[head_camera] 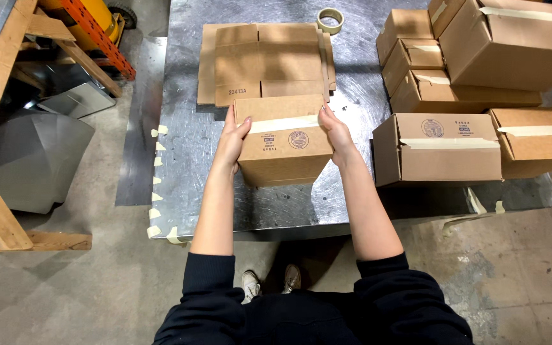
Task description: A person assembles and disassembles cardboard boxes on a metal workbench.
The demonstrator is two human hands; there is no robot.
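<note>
- While both arms reach forward from dark sleeves, the left hand [232, 137] and the right hand [336, 131] press flat against opposite sides of a small cardboard box [283, 140], fingers spread along its edges, clamping it between the palms.
- That box sits at the near middle of the metal table [186, 160], closed, with a strip of pale tape [283, 124] across its top seam.
- At 9 o'clock from the box, short tape strips [156, 185] hang in a row off the table's left edge.
- At 3 o'clock, a taped box [439, 148] stands near the right hand, with another box [538, 140] just beside it at the table's right edge.
- At 12 o'clock, just beyond the held box, a stack of flattened cartons [266, 61] lies on the table.
- At 1 o'clock, farther off, a tape roll [330, 20] rests beyond the flats.
- At 2 o'clock, a pile of sealed boxes [480, 51] fills the far right corner.
</note>
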